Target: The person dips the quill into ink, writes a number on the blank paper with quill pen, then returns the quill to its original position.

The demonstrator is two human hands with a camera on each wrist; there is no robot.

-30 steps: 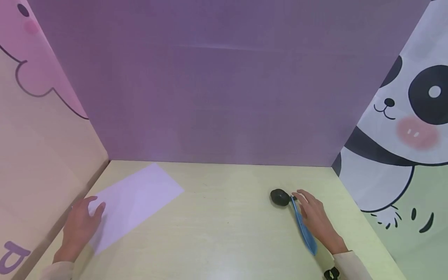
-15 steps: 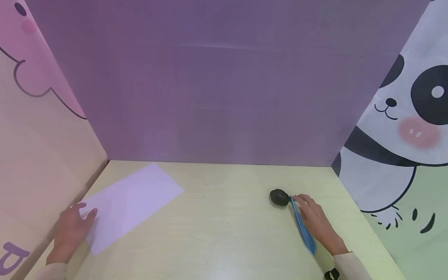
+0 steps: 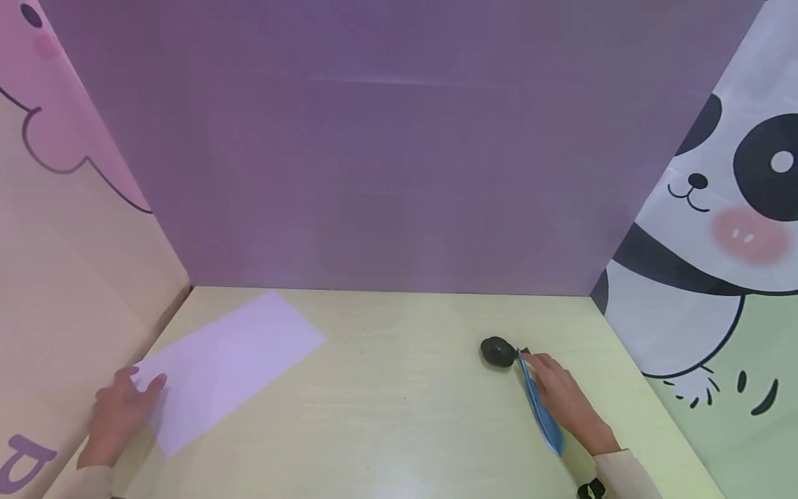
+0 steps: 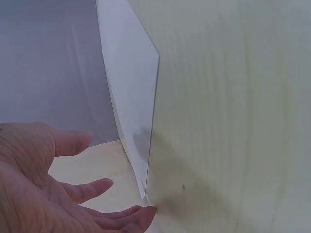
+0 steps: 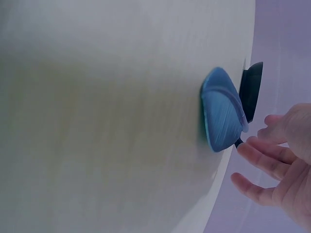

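A plain white sheet of paper (image 3: pixel 231 367) lies flat at the left of the table. At its near left corner is my left hand (image 3: pixel 118 419), thumb and fingers spread apart; the left wrist view shows the fingertips (image 4: pixel 146 216) just beside the paper's corner and nothing in the palm. On the right lies a blue scoop-shaped thing (image 5: pixel 221 114) with a dark, thin neck. A black rounded thing (image 3: pixel 497 352) sits right by its far end. My right hand (image 3: pixel 564 395) hovers along the blue thing, relaxed fingertips (image 5: pixel 245 148) right at the dark neck.
A pale wooden table (image 3: pixel 374 416) spreads between the hands. Purple panelling (image 3: pixel 399 173) stands at the back, with a cartoon panda wall (image 3: pixel 736 194) on the right and a pink and beige wall (image 3: pixel 75 242) on the left. A black strap (image 3: pixel 591 488) shows near the right cuff.
My left hand has moved left and nearer to me, along the paper's left corner. My right fingertips have dropped slightly beside the blue thing. The paper and black thing have stayed put.
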